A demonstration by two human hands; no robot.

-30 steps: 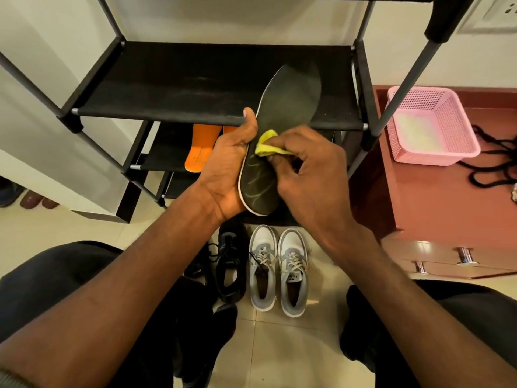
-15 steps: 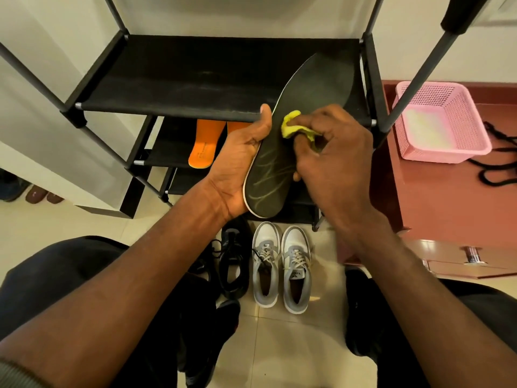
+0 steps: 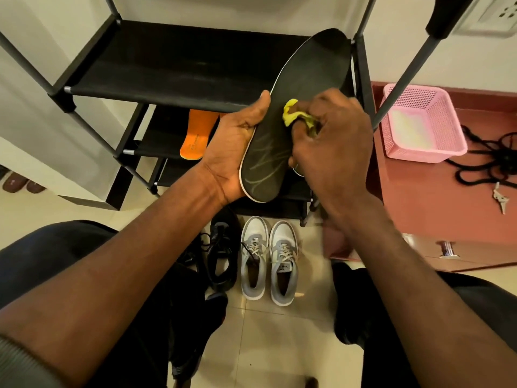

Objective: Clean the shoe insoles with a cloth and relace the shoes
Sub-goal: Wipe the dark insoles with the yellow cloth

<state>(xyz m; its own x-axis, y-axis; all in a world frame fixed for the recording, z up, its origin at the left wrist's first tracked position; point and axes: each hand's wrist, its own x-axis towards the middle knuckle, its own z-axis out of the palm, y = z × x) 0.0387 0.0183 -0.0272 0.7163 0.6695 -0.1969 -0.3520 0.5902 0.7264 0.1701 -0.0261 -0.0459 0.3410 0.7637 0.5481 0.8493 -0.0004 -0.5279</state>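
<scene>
Head view: the left hand [image 3: 237,141] grips a black insole [image 3: 302,88] with pale scribble marks at its heel, held tilted before the rack's top shelf [image 3: 167,60]. The right hand [image 3: 333,144], fingers curled, pinches a yellow cloth [image 3: 291,114] against it. A pink basket [image 3: 419,121] sits at the table's [image 3: 436,197] back edge, contents unclear.

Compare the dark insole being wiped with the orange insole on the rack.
The dark grey insole with pale line markings is held up in the left hand, while the orange insole lies on a lower shelf of the black shoe rack. The right hand presses a yellow cloth to the dark one; nothing touches the orange one. The dark one shows nearly whole; the orange one is partly hidden. Both are flat, foot-shaped insoles out of their shoes.
</scene>
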